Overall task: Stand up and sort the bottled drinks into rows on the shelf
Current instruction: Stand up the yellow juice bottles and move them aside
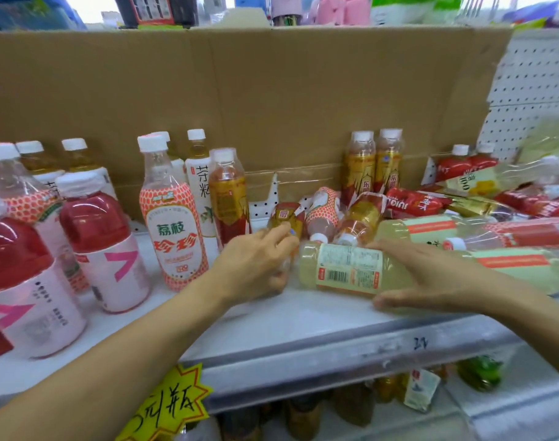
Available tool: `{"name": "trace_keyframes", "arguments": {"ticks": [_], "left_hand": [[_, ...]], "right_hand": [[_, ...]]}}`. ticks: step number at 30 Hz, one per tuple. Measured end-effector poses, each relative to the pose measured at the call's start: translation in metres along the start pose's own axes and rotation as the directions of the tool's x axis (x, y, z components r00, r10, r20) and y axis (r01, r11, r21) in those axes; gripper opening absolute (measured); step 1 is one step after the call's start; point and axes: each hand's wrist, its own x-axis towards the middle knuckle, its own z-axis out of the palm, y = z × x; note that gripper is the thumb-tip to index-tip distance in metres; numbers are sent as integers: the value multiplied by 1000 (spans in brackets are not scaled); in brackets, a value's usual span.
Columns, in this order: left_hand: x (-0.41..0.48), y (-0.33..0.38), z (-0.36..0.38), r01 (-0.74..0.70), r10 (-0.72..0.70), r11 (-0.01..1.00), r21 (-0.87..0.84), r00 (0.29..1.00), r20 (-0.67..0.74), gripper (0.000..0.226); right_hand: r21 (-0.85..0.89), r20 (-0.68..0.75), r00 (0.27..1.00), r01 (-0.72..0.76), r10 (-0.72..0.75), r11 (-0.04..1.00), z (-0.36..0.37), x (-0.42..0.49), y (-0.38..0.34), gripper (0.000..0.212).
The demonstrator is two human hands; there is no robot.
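Note:
A pale yellow bottle lies on its side on the white shelf, barcode label up. My right hand wraps over its right part, thumb under the front edge. My left hand curls around the neck end of a lying gold-and-red bottle. Upright bottles stand to the left: a lychee-patterned bottle, a gold-and-red bottle and red-and-pink bottles. Two gold bottles stand at the back. A heap of lying bottles fills the right side.
A brown cardboard sheet forms the back wall. White pegboard rises at the right. A yellow starburst price tag hangs on the shelf's front edge. More bottles sit on the lower shelf.

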Motion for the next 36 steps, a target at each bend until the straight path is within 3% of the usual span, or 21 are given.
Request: {"name": "trace_keyframes", "arguments": {"ticks": [4,8,12,18,22,25,30,36], "left_hand": [[5,-5,-23,164,-184,976,-142,974,-134,35],[18,-8,-51,366,-424,897,-246,872,-246,28],[26,-12,-78,513,-567,822,-249,780,-265,24],[39,-6,-108,582,-587,807,-96,773,-242,29],[42,-5,-108,623,-608,782,-9,759,-234,32],[39,0,-103,632,-635,770,-82,749,-187,35],[38,1,-94,611,-622,764,-208,783,16,64],[61,-10,-77,591,-588,765,-255,803,96,59]], "right_hand": [[-40,20,999,41,-40,998,-4,-5,7,88],[35,68,991,111,-114,993,-9,-4,19,83],[70,7,979,203,-204,977,-12,-1,29,74],[215,-176,943,317,-282,924,-53,11,31,48],[456,-362,912,355,-194,816,-79,29,22,32],[554,-440,885,402,-153,729,-82,49,6,37],[519,-471,859,454,-201,724,-77,80,-30,40],[470,-451,858,462,-245,752,-77,94,-45,40]]}}
